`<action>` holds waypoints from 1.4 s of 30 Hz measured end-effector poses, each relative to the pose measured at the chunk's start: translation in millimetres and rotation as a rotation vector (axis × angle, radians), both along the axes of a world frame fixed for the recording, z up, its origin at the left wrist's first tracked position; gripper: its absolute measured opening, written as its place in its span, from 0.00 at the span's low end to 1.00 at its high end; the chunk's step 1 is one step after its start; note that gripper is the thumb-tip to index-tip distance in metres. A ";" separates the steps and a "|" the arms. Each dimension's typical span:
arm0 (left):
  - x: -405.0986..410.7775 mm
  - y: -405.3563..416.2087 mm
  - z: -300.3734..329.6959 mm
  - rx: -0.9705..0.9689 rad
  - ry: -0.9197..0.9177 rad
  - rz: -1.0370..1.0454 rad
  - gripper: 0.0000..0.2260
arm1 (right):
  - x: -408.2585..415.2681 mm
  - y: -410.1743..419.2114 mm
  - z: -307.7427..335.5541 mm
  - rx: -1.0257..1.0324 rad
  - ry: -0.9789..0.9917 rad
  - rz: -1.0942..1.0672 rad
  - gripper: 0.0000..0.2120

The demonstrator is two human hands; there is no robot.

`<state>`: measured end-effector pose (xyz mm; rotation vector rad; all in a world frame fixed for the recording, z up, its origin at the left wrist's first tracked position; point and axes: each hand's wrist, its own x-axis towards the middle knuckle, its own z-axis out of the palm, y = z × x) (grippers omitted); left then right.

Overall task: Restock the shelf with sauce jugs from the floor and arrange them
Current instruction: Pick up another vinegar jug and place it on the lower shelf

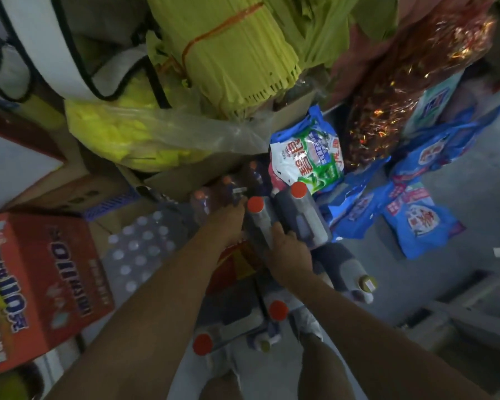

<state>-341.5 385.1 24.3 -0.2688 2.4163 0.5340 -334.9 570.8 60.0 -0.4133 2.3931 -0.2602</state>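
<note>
— So, why two jugs (283, 223) at once, both red-capped, standing on the floor by the blue packets (422, 223)?
— Probably to carry a pair per trip. Right hand (289, 261) wrapped over the handle between them; left hand (228, 223) reaching alongside, fingertips lost in blur, grip impossible to tell.
— And the rest?
— Lying lower down near the feet (309, 321), caps (277, 310) toward the camera, not yet shelved.
</note>
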 end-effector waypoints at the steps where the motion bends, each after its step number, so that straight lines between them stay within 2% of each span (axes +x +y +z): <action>1: 0.2 -3.3 -3.4 0.047 0.007 0.041 0.40 | 0.3 -1.7 -1.0 -0.028 -0.008 -0.041 0.22; 4: 8.1 -21.8 -7.0 0.197 0.026 0.184 0.40 | -8.0 -5.1 3.4 -0.117 -0.056 -0.064 0.19; 6: 22.2 -40.1 -1.3 0.303 0.062 0.243 0.45 | -19.5 -12.5 15.8 -0.178 -0.065 -0.001 0.18; 9: 48.7 -65.5 34.0 0.418 0.031 0.291 0.55 | -37.5 -27.8 46.1 -0.233 -0.092 0.124 0.19; 13: 62.0 -89.7 117.0 0.500 0.082 0.452 0.53 | -55.5 -52.3 110.2 -0.357 -0.141 0.181 0.21; 17: 62.6 -113.6 227.8 0.515 0.311 0.512 0.41 | -82.7 -83.5 203.4 -0.559 -0.112 0.126 0.16; 23: 72.9 -164.9 420.4 0.506 0.626 0.695 0.37 | -80.5 -137.5 366.0 -0.989 -0.056 -0.056 0.29; 26: 95.6 -184.5 523.3 0.564 0.781 0.792 0.38 | -53.5 -161.2 441.0 -1.141 -0.065 0.017 0.39; 28: 115.1 -191.9 584.9 0.588 0.893 0.835 0.35 | -31.3 -176.9 491.5 -1.211 -0.004 0.101 0.44; 31: 145.6 -188.5 665.1 0.642 1.036 0.841 0.30 | -3.3 -196.7 567.6 -1.367 0.063 0.107 0.42; 33: 170.1 -180.1 707.8 0.676 1.136 0.843 0.28 | 14.4 -202.8 615.4 -1.477 0.056 0.114 0.39; 36: 207.9 -157.4 753.2 0.704 1.282 0.836 0.26 | 44.6 -197.1 670.5 -1.564 -0.003 0.207 0.40; 39: 249.6 -119.9 781.6 0.693 1.433 0.829 0.27 | 78.0 -183.4 702.3 -1.630 -0.049 0.255 0.40; 42: 295.8 -74.0 795.2 0.630 1.547 0.861 0.27 | 117.4 -164.8 722.3 -1.675 -0.138 0.312 0.35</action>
